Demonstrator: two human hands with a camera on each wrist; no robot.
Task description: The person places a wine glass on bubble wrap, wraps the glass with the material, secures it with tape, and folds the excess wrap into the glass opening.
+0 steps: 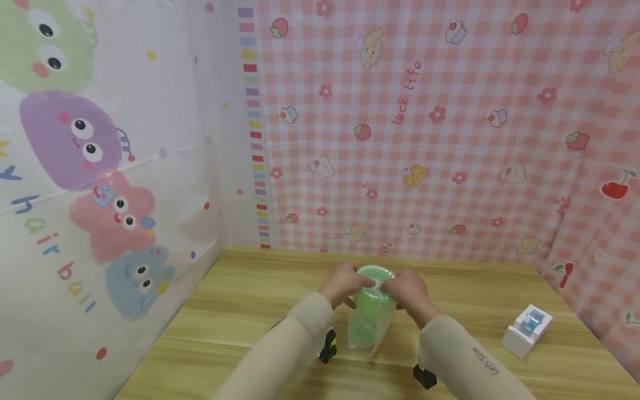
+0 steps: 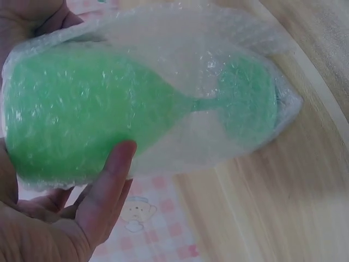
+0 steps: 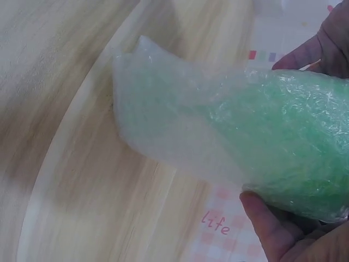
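Note:
A green goblet in clear bubble wrap stands over the wooden table, bowl end up. My left hand grips its wide upper end from the left, and the right hand grips that end from the other side. Both thumbs lie over the rim, close together. In the left wrist view the goblet's stem and round foot show through the wrap. The right wrist view has fingers against the wrapped bowl. Whether the foot end touches the table cannot be told.
A small white box-shaped item with a blue part on top sits at the right of the wooden table. A pink checked cloth hangs behind the table, and a white printed sheet hangs on the left.

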